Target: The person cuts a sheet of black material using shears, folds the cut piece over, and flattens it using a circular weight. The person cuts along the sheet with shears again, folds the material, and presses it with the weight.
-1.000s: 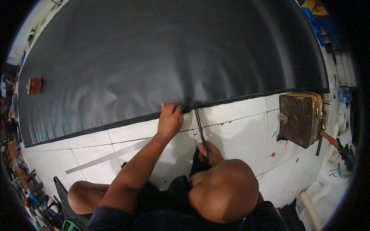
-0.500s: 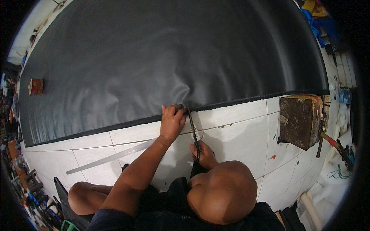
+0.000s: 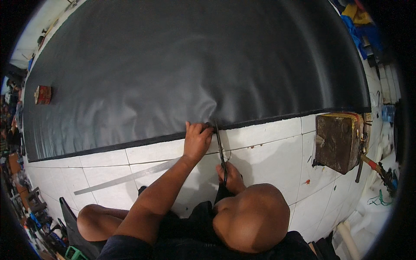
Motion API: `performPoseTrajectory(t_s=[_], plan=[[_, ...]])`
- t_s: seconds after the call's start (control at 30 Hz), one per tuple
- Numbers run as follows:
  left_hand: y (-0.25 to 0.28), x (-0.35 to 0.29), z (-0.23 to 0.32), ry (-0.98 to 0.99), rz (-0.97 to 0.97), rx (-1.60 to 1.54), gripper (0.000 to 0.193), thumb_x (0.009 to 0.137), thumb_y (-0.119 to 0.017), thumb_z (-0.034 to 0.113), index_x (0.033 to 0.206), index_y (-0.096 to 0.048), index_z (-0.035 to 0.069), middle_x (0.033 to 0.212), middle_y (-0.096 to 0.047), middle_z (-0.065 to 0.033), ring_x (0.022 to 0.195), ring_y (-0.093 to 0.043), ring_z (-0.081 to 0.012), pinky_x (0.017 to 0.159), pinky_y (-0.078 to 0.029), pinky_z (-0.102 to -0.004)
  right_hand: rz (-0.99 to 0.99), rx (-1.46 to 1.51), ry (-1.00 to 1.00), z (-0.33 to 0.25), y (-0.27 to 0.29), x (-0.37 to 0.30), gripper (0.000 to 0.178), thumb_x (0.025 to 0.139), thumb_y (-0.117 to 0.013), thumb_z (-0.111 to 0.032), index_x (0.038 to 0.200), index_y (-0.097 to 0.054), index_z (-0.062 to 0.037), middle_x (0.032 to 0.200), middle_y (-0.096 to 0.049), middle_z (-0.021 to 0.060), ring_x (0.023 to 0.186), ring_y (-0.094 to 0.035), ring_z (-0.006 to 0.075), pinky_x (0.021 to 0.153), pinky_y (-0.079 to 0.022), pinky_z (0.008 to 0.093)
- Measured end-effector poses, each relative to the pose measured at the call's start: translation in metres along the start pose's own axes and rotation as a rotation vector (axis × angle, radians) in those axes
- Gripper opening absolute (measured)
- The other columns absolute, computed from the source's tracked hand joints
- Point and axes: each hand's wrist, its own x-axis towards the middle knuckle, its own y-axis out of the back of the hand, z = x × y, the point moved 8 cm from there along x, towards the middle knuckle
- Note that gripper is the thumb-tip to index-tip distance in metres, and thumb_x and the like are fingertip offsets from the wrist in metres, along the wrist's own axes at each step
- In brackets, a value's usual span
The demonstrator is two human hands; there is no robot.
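A large black sheet (image 3: 164, 65), smooth and leather-like, spreads over the floor in front of me. My left hand (image 3: 199, 141) is closed on its near edge, thumb and fingers pinching the material, where a small fold rises. Just right of those fingers, long dark scissors (image 3: 220, 145) point away from me with their tips at the sheet's edge. My right hand (image 3: 234, 178) grips the scissors' handles low down beside my raised knee, which stands close to it. How far the blades reach into the sheet is hard to make out.
A long metal ruler (image 3: 125, 178) lies on the white tiles (image 3: 273, 151), partly under my left forearm. A worn brown block (image 3: 338, 143) stands by the sheet's right corner, with a hammer-like tool (image 3: 372, 162) beside it. A small red block (image 3: 43, 95) rests on the sheet's left side.
The whole view has shifted slightly. Both hands and the scissors keep nearly the same place at the sheet's edge; my left fingers have shifted a little.
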Motion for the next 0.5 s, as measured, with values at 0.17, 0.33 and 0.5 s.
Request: performPoseTrajectory(t_s=[0.17,0.33,0.5], plan=[[-0.002,0.001,0.005,-0.002,0.011,0.037,0.019,0.08,-0.069,0.01,0.099,-0.072,0.011,0.1,-0.06,-0.0051,0.104,-0.056,-0.0271,0.108,-0.032,-0.0647,0.041,0.017,0.032,0.014,0.0,0.006,0.04,0.096,-0.059,-0.042,0.084,-0.053,-0.0049,0.064,-0.053,0.0031,0.058,-0.052,0.0135,0.056,-0.044,0.0301],[-0.001,0.0,0.001,0.006,0.007,0.064,0.02,0.08,-0.069,0.01,0.099,-0.072,0.012,0.1,-0.061,-0.004,0.104,-0.056,-0.0264,0.108,-0.032,-0.0645,0.102,-0.051,0.041,0.007,0.002,0.006,0.037,0.095,-0.064,-0.037,0.08,-0.054,-0.0044,0.061,-0.053,0.0019,0.053,-0.052,0.0125,0.052,-0.043,0.0297],[-0.008,-0.003,0.005,-0.033,-0.064,0.138,0.021,0.083,-0.064,0.014,0.103,-0.071,0.011,0.107,-0.064,-0.0045,0.11,-0.056,-0.0273,0.107,-0.032,-0.0637,0.137,-0.028,0.084,0.01,0.001,0.009,0.039,0.095,-0.063,-0.039,0.078,-0.053,-0.0048,0.059,-0.052,0.0018,0.053,-0.051,0.0122,0.051,-0.042,0.0298]])
